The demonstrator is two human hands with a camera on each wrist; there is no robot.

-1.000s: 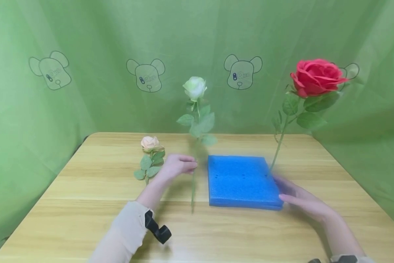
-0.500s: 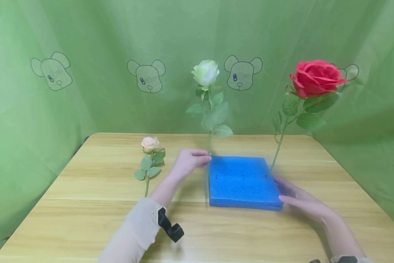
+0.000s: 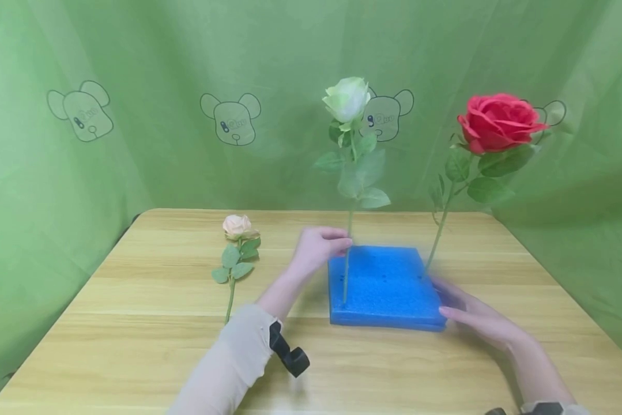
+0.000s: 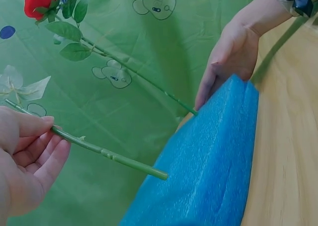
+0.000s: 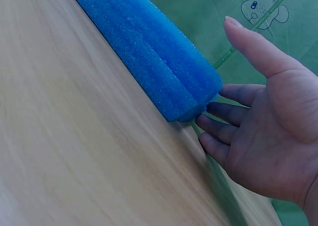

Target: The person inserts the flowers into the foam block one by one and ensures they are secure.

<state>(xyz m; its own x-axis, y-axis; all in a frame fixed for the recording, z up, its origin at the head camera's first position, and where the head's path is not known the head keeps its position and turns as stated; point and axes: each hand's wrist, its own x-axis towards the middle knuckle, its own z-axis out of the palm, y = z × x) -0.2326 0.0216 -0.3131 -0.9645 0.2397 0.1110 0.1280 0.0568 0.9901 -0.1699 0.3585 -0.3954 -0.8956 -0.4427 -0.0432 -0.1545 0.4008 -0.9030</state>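
Observation:
My left hand pinches the stem of a white rose with pale green edges between thumb and fingers. The rose stands nearly upright, and its stem overlaps the left part of a blue foam block. In the left wrist view the cut end of the stem shows whole, close over the foam. My right hand rests at the block's right side; the right wrist view shows its fingertips against the block's corner, thumb raised. A red rose stands in the foam near its right edge, leaning right.
A pale pink rose lies on the wooden table left of my left hand. Small holes dot the top of the foam. Behind the table hangs a green curtain printed with bear heads.
My left hand has carried the white rose rightward and up, from beside the block to over its left part. My right hand, the block, the red rose and the pink rose have stayed put.

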